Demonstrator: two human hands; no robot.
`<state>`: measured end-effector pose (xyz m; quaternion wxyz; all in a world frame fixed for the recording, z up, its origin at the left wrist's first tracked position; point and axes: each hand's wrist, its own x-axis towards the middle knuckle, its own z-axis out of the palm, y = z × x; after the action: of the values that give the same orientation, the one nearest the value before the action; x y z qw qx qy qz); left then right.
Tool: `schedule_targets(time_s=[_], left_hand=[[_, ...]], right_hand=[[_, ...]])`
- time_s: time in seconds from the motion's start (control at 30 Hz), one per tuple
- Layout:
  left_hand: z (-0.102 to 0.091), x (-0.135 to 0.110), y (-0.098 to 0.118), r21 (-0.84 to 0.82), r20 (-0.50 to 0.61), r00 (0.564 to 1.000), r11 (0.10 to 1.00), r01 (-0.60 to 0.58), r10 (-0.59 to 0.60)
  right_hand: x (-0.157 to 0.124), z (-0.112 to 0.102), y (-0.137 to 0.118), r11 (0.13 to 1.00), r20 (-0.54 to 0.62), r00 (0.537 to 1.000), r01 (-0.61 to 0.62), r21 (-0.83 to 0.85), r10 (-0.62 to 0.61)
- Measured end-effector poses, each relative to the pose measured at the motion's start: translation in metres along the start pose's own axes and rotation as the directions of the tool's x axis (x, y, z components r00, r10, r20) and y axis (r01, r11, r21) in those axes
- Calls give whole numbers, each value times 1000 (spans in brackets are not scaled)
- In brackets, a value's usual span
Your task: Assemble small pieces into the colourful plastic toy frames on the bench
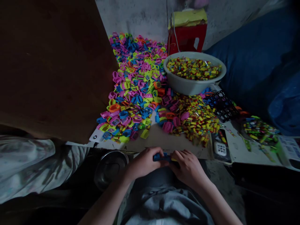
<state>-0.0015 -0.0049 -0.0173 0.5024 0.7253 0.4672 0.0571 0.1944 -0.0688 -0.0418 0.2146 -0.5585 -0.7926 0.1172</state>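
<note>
We've got blue pc point(160, 157) gripped in L hand point(145, 162), at its 3 o'clock; long axis approx 9-to-3, aimed at R hand point(188, 167). R pinches yellow bit point(174, 159) by blue's 3 o'clock end; contact unclear. L's nearer.

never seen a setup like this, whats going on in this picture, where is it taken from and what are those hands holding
There's no machine here: these are a person's own bare hands, seen from a camera worn on their head, looking forward and down. The left hand holds a blue plastic piece; the right hand, beside it, seems to pinch a small yellow piece. On the pale work surface lie a heap of bright watch-like pieces and, to its right, many small yellow-and-red pieces. Behind those, a pale basin holds more of them.
</note>
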Motion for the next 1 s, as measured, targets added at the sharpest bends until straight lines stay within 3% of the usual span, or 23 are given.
schedule_targets(time_s=[0.23, 0.3, 0.37, 0.43, 0.5, 0.57, 0.63, 0.7, 0.77, 0.8, 0.83, 0.9, 1.0], left_hand=[[-1, -5, 9, -42, -27, 996, 995, -85, 84], [-7, -5, 7, 4, -107, 990, 996, -93, 93], [-25, -3, 0, 80, -272, 956, 992, -93, 112], [-57, 2, -9, 192, -489, 860, 980, -54, 143], [-98, 9, -21, 324, -688, 700, 944, 57, 194], [-139, 16, -31, 389, -808, 553, 890, 238, 205], [-168, 23, -38, 393, -857, 486, 828, 401, 171], [-179, 30, -41, 394, -871, 466, 784, 479, 154], [-169, 40, -38, 442, -848, 488, 785, 433, 208], [-156, 47, -36, 482, -816, 520, 795, 369, 253], [-139, 54, -33, 522, -765, 570, 807, 278, 299], [-97, 73, -26, 548, -617, 714, 832, 89, 331], [-35, 100, -16, 400, -429, 861, 912, -92, 275]], right_hand=[[-6, 3, -4, 999, -103, 994, 45, -11, -46], [-2, 5, 2, 1000, -74, 997, 9, 4, -9], [3, 11, 17, 998, -76, 995, -57, 11, 58], [9, 22, 36, 991, -111, 985, -136, -17, 133], [17, 36, 54, 982, -117, 980, -172, -76, 162], [24, 50, 66, 969, -90, 977, -206, -135, 195], [30, 61, 70, 952, -80, 968, -249, -179, 238], [33, 68, 70, 941, -96, 959, -280, -187, 266], [33, 73, 70, 940, -105, 951, -304, -156, 291], [32, 74, 71, 936, -105, 945, -323, -137, 311], [31, 74, 72, 931, -100, 937, -344, -121, 334], [29, 73, 75, 919, -83, 924, -381, -103, 373], [26, 67, 77, 915, -47, 918, -396, -74, 393]])
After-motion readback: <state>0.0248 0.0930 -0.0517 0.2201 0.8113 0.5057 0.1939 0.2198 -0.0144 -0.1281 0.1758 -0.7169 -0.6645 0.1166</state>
